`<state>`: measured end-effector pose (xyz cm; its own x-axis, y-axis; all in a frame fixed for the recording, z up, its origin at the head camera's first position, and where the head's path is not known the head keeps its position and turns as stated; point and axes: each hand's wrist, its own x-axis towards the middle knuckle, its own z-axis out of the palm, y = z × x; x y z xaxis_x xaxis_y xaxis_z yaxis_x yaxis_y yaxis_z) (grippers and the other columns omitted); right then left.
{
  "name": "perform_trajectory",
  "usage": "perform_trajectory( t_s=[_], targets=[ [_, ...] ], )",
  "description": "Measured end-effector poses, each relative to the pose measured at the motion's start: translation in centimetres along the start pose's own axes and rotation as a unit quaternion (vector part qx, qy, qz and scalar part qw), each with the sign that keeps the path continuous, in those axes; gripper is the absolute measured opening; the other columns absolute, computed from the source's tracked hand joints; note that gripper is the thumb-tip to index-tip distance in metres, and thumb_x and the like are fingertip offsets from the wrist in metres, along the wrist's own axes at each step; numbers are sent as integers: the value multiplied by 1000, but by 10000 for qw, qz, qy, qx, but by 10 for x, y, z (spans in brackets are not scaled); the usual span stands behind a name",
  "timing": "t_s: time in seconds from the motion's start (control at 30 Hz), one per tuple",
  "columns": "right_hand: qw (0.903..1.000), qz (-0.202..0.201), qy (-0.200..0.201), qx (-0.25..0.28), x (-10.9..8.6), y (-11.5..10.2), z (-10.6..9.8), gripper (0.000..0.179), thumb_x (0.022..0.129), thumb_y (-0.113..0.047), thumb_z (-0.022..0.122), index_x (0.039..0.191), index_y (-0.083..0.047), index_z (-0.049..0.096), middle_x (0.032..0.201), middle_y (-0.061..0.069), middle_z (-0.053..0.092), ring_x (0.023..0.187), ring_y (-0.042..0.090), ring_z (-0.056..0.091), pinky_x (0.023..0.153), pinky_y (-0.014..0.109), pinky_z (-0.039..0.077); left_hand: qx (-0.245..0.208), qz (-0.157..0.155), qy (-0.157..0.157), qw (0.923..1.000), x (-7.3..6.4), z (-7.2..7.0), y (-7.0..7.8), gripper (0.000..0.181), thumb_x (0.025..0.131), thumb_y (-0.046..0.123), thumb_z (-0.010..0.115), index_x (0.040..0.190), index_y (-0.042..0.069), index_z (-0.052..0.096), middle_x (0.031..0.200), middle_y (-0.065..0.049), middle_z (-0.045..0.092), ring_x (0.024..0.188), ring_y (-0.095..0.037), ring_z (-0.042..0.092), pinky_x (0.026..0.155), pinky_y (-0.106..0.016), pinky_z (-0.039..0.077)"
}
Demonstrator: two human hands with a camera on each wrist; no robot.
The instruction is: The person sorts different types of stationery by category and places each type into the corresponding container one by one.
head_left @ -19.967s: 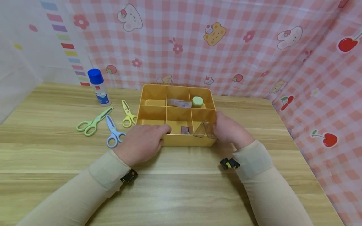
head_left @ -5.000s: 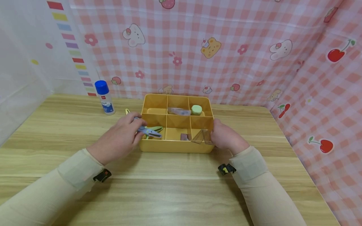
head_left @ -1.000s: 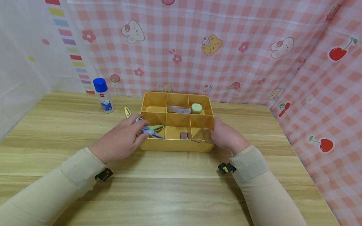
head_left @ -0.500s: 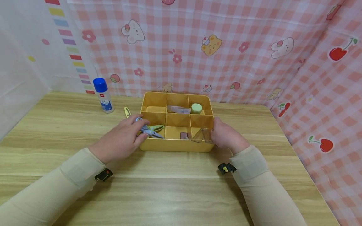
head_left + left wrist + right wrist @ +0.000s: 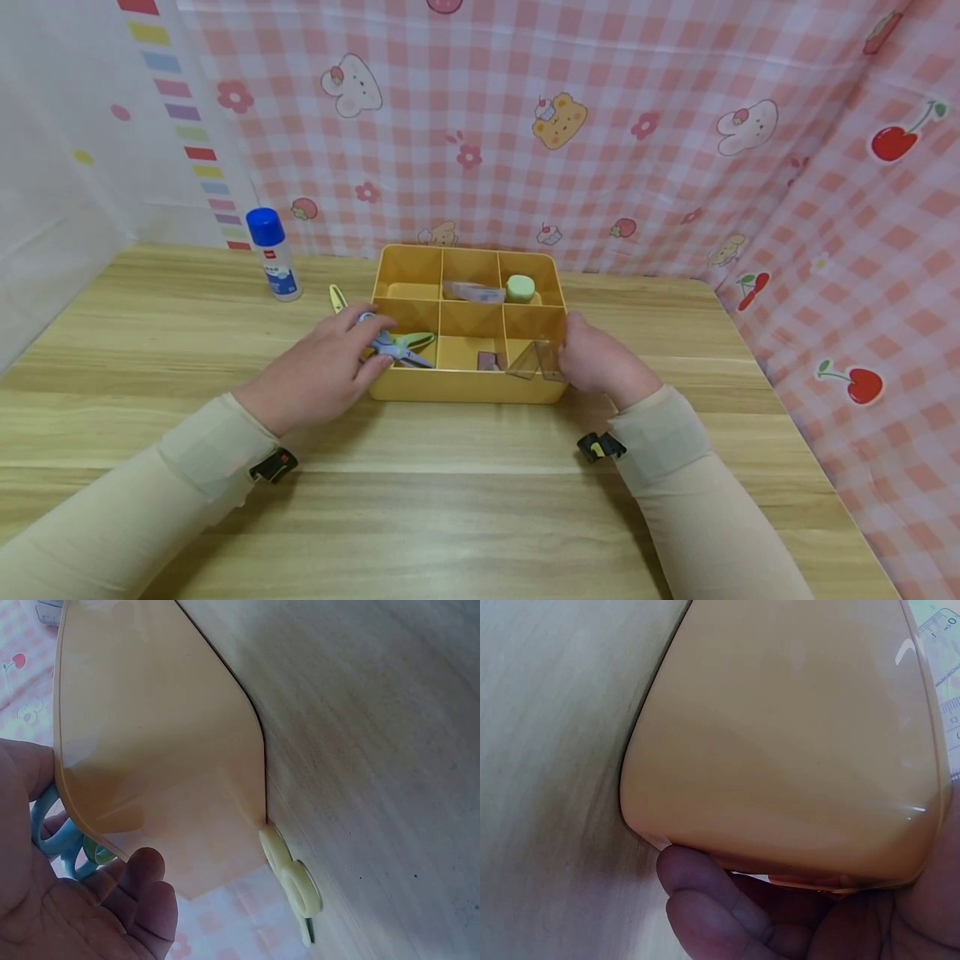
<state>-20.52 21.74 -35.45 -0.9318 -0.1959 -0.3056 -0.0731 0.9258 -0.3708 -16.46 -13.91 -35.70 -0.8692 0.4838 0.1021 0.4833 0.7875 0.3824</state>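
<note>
A yellow divided organizer box (image 5: 472, 386) stands on the table between both hands. My left hand (image 5: 315, 371) is at its left end, holding blue scissors (image 5: 405, 353) by the handle between thumb and fingers; their blades point into the front left compartment. Under them lie green scissors (image 5: 415, 339), partly covered. Yellow scissors (image 5: 289, 870) lie on the table just outside that end, mostly hidden by the hand in the head view. My right hand (image 5: 603, 357) grips the box's right end. Beside it, clear triangular rulers (image 5: 536, 360) stick up from the front right compartment.
A glue bottle with a blue cap (image 5: 276, 262) stands upright at the back left. In the box are a pale green rounded piece (image 5: 520, 288), a translucent pale purple item (image 5: 474, 292) and a small purple block (image 5: 487, 361). A checked cloth (image 5: 480, 125) hangs behind.
Since 20 seconds ago, the green and blue scissors have gone from the table to the front left compartment. My left hand shifted left. Over the last second, hardly anything moves.
</note>
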Motion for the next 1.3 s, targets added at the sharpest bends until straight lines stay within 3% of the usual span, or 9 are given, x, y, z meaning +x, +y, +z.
perform_trajectory(
  t_s=[0.57,0.83,1.07,1.3],
  targets=[
    [10000,-47,83,-7,0,0,0,40,110,-16,34,139,11,36,120,28,63,96,32,62,78,41,52,91,46,-49,9999,1,-1,0,47,110,30,53,149,5,50,144,-13,51,115,-31,55,105,-55,50],
    [10000,23,2,55,0,0,0,40,110,-15,34,140,11,35,117,26,63,93,30,63,74,37,51,13,12,-133,9999,-2,-4,-3,54,110,34,54,155,5,44,160,-18,41,137,-41,51,115,-62,43],
    [10000,-31,65,-12,1,1,1,39,110,-15,34,139,11,36,118,27,63,94,31,62,75,38,51,-25,117,-111,9999,-2,-6,-5,59,108,37,57,156,5,42,161,-18,40,140,-41,49,116,-62,41],
    [9998,-143,88,-126,1,0,1,37,109,-13,35,135,12,37,109,25,64,89,30,63,74,38,52,-171,66,104,9998,1,-7,-12,55,111,41,48,154,5,46,160,-16,44,147,-40,45,119,-61,38]
  ],
)
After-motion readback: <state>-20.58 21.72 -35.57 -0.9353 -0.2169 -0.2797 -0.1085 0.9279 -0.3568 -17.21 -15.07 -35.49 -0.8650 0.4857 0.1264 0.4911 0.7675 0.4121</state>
